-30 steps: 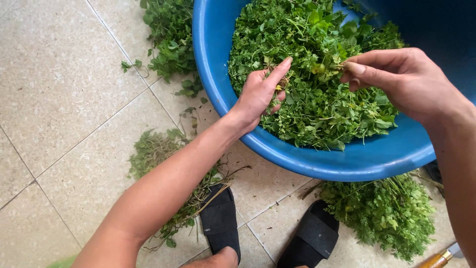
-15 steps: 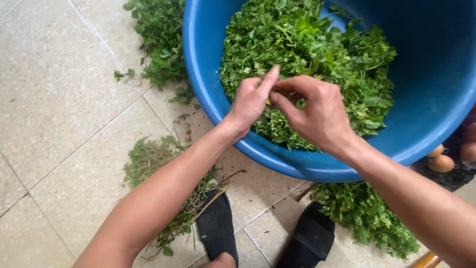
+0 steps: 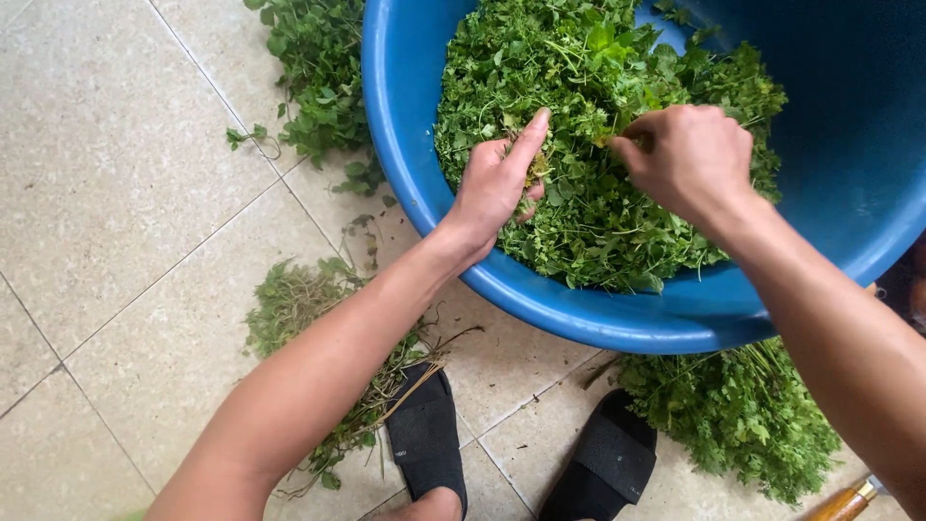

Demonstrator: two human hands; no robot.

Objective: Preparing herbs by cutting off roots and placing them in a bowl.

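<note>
A large blue plastic basin (image 3: pixel 405 145) holds a heap of green leafy herbs (image 3: pixel 588 106). My left hand (image 3: pixel 494 183) reaches over the near rim and grips a small sprig of herbs between thumb and fingers. My right hand (image 3: pixel 690 159) is inside the basin, its fingers pinched on leafy stems just right of the left hand. Both hands rest on top of the heap.
Loose leafy stems (image 3: pixel 318 77) lie on the tiled floor left of the basin. A pile of stripped stalks (image 3: pixel 309 309) lies near my left forearm. A bunch of herbs (image 3: pixel 743 415) sits below the basin. Two black sandals (image 3: pixel 424 439) (image 3: pixel 603 463) and a wooden handle (image 3: pixel 844 502) are nearby.
My right hand has pulled away from my left hand to the right, drawing leaves off. The left hand stays in place gripping the sprig.
</note>
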